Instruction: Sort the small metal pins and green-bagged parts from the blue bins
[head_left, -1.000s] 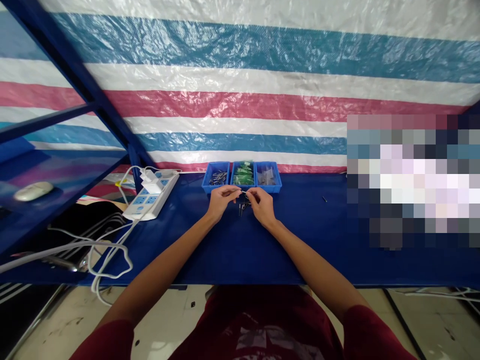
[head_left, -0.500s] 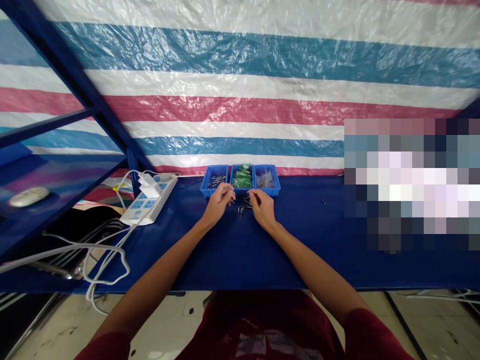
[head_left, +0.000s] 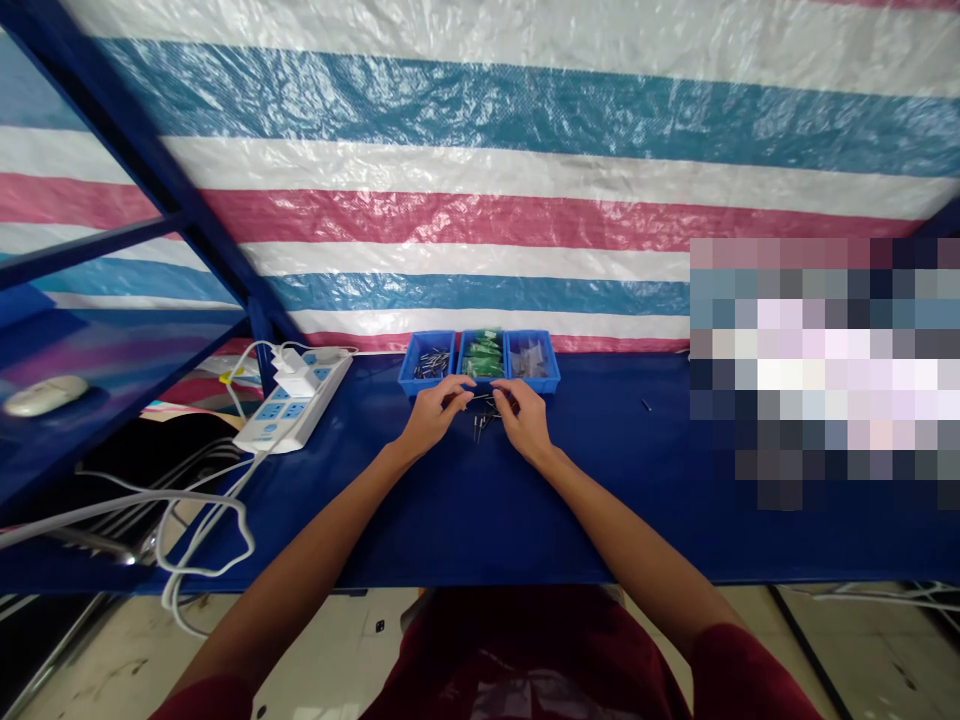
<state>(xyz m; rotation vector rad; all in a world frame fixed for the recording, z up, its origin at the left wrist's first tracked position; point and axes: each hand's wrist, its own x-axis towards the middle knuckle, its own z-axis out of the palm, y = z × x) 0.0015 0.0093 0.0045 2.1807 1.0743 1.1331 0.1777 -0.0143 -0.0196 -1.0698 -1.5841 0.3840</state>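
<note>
My left hand (head_left: 435, 412) is in front of the left bin, its thumb and fingers pinched round a thin, small part near its fingertips. Facing it, my right hand (head_left: 525, 412) has its fingers bent together; what they hold, if anything, is too small to make out. Between and just below the hands, several small metal parts with thin leads (head_left: 478, 428) lie on the blue table (head_left: 480, 520). Behind them stand a blue bin of loose small parts (head_left: 432, 362), a bin of green packets (head_left: 482, 355) and a bin of clear bags (head_left: 529, 358).
A white power strip (head_left: 296, 405) with plugs and looping cables (head_left: 244, 530) lies at the left. A white mouse (head_left: 46, 396) sits on the left shelf. One small part (head_left: 646, 405) lies at the right, beside a blurred-out area.
My left hand's fingers have straightened towards the right hand, and a thin part now shows at their tips. The right hand has hardly moved. The view has shifted slightly.
</note>
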